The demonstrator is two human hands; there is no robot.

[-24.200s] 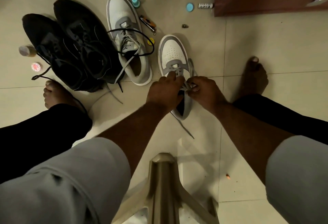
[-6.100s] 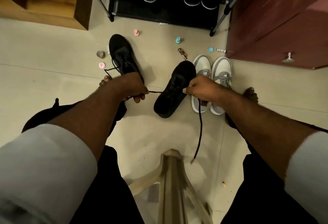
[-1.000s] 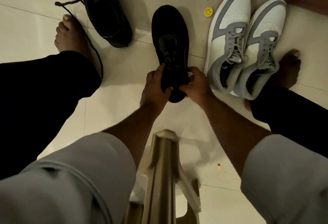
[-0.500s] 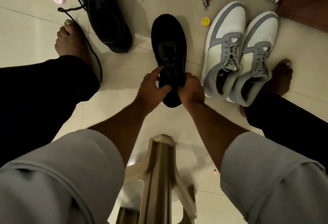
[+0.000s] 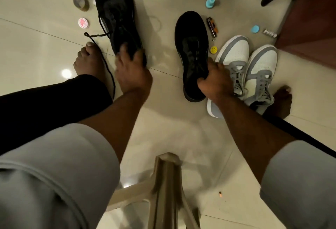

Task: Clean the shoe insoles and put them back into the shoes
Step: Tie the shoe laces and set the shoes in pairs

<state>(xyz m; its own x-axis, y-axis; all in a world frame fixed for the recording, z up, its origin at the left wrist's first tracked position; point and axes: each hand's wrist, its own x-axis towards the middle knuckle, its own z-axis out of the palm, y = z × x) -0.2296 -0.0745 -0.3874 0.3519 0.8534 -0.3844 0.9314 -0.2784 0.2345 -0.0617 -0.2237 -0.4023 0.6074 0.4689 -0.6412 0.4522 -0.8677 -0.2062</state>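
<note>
Two black shoes lie on the tiled floor. My left hand (image 5: 132,70) grips the heel end of the left black shoe (image 5: 116,16), whose lace trails loose over my left foot. My right hand (image 5: 215,81) holds the other black shoe (image 5: 192,47) at its opening, thumb on the near side and fingers on the far side. Right of it stands a pair of white and grey sneakers (image 5: 243,65), laced, side by side. No insole is visible outside the shoes.
Small items lie scattered on the floor: a yellow smiley badge (image 5: 213,49), a pocket knife (image 5: 211,27), blue caps (image 5: 211,2), a round tin (image 5: 83,23). A brown cabinet (image 5: 309,19) stands at right. A plastic stool leg (image 5: 167,188) is below me. My bare feet flank the shoes.
My left hand left the middle black shoe and moved left to grip the other black shoe. My right hand keeps hold of the middle shoe, now close beside the sneakers.
</note>
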